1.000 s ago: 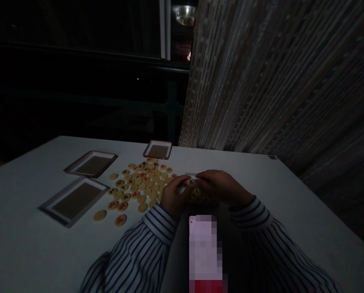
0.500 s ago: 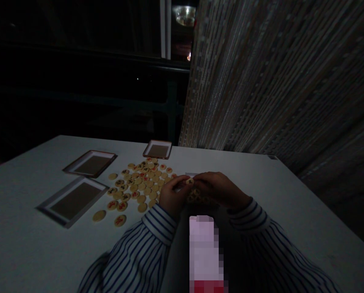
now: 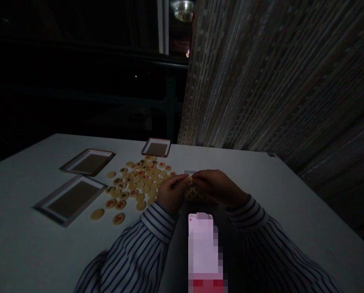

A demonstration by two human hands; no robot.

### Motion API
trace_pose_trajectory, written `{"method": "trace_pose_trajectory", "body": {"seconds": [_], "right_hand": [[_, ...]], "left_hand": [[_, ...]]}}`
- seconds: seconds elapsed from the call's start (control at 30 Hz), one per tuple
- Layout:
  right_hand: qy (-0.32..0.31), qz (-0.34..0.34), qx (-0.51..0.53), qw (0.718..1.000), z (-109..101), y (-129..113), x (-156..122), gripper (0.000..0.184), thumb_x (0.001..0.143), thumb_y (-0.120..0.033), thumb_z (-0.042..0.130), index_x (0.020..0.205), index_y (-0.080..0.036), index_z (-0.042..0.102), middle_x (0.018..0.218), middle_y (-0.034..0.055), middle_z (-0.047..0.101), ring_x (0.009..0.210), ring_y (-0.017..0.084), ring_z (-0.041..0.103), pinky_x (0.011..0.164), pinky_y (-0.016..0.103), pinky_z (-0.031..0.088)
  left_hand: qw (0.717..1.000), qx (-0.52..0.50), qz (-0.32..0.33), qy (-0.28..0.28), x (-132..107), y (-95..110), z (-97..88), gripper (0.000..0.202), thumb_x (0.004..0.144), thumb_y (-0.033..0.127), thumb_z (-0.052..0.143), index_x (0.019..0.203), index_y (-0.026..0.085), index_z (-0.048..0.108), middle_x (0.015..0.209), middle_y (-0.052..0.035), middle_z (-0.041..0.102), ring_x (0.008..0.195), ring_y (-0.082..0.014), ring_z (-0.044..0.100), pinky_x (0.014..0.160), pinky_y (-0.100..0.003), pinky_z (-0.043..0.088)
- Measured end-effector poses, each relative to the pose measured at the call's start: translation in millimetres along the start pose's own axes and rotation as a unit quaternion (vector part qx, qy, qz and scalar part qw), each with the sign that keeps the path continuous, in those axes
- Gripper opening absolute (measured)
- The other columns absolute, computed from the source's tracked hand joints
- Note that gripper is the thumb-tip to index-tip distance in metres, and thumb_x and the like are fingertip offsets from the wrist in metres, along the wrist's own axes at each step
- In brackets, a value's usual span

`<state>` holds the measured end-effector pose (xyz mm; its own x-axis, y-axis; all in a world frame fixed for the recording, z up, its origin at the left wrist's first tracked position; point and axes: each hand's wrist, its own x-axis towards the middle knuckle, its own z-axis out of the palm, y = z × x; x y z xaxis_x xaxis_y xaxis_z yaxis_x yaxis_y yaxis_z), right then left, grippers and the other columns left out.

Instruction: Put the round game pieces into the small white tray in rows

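A Chinese chess piece [image 3: 190,179], small, round and pale wood, sits between the fingertips of both hands. My left hand [image 3: 171,193] pinches it from the left, fingers bent. From the right, my right hand [image 3: 221,186] closes its fingertips on the same piece and covers part of it. Beneath the hands lie several more chess pieces [image 3: 193,194] in shadow, beside a pale box edge [image 3: 190,172] mostly hidden by the hands. Left of my left hand spreads a loose heap of chess pieces [image 3: 145,189], some showing red or black characters, others blank side up.
Three shallow rectangular trays stand on the white table: a near-left tray [image 3: 46,211], a far-left tray [image 3: 106,166] and a back tray [image 3: 155,155]. A phone [image 3: 201,248] with a lit, blurred screen lies before me. A string curtain [image 3: 230,81] hangs behind the table.
The piece has turned between the fingertips: its black character faced me before, and now mostly its edge shows. The view has shifted slightly; the hands stay together.
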<state>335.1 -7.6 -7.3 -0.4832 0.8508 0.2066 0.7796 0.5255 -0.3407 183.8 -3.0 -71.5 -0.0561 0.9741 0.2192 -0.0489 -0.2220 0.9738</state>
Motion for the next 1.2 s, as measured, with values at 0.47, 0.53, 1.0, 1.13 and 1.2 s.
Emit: {"method": "trace_pose_trajectory", "body": {"seconds": [0.47,0.53,1.0,1.13,1.2], "right_hand": [[0.048,-0.01,0.041,0.998,1.2,-2.4,0.0,0.023,0.084,-0.025,0.046,0.1,-0.02,0.061,0.094,0.003,0.066,0.084,0.014,0.059,0.074,0.026,0.044],[0.043,-0.009,0.041,0.998,0.6,-3.0,0.0,0.023,0.083,-0.025,0.046,0.1,-0.02,0.061,0.094,0.0026,0.066,0.083,0.014,0.059,0.073,0.025,0.044],[0.043,-0.016,0.047,0.998,1.9,-1.9,0.4,0.026,0.082,-0.029,0.05,0.105,-0.02,0.06,0.096,0.0033,0.066,0.085,0.015,0.059,0.074,0.028,0.044],[0.039,-0.029,0.039,0.998,3.2,-1.1,1.0,0.029,0.082,-0.035,0.051,0.106,-0.022,0.059,0.096,0.0027,0.065,0.084,0.014,0.058,0.073,0.027,0.043],[0.038,-0.04,0.02,0.998,3.7,0.0,1.2,0.029,0.083,-0.036,0.051,0.105,-0.021,0.059,0.095,0.0031,0.065,0.085,0.015,0.057,0.074,0.028,0.042]], "left_hand": [[0.999,-0.028,-0.01,-0.01,0.3,3.6,-0.9,0.023,0.07,0.029,0.059,0.085,0.015,0.068,0.084,-0.0053,0.071,0.079,-0.0167,0.065,0.073,-0.029,0.052],[0.998,-0.055,-0.028,-0.01,0.3,3.0,-0.2,0.024,0.067,0.031,0.062,0.084,0.014,0.067,0.079,-0.0058,0.071,0.073,-0.0163,0.065,0.068,-0.028,0.053],[0.992,-0.089,-0.094,0.005,0.1,8.6,-0.1,0.021,0.063,0.03,0.065,0.078,0.014,0.067,0.074,-0.0058,0.07,0.067,-0.0154,0.064,0.063,-0.025,0.053],[0.996,-0.06,-0.07,0.013,0.1,7.8,-0.8,0.016,0.064,0.029,0.064,0.074,0.016,0.068,0.073,-0.0043,0.069,0.068,-0.0143,0.063,0.064,-0.023,0.052],[0.996,-0.051,-0.073,0.012,0.1,8.6,-1.2,0.017,0.064,0.029,0.063,0.074,0.016,0.069,0.074,-0.0042,0.069,0.068,-0.0144,0.063,0.064,-0.024,0.051]]}}
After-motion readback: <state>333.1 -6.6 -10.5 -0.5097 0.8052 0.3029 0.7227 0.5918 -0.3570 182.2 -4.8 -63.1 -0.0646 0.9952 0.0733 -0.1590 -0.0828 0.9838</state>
